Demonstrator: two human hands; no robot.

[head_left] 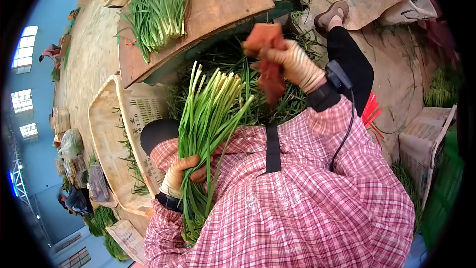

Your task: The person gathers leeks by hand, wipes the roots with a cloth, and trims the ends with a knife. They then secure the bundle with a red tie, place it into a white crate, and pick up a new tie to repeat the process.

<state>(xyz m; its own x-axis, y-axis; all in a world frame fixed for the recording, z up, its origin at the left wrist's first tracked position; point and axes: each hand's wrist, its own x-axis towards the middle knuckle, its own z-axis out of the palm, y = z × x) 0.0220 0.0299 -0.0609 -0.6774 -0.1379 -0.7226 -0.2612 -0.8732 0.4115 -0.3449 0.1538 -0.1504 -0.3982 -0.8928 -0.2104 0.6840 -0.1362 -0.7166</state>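
Note:
My left hand (184, 172) is closed around a bunch of garlic chives (206, 119) in front of my lap. Their pale cut ends point up and away from me, and the leaves hang down past my wrist. My right hand (285, 59), its fingers and wrist wrapped in pale tape, grips a reddish-brown cloth (270, 82). The cloth is smeared by motion and hangs to the right of the stalk ends, apart from them. Loose green leaves (258, 101) lie in a dark heap below both hands.
A wooden board (228, 0) ahead bears a larger bunch of chives (161, 15) with red ties. To the left stands a cream plastic crate (106, 134) with leaf scraps. Red strips (371, 114) lie beside my right leg; another crate (421, 131) stands farther right. People work in the distance.

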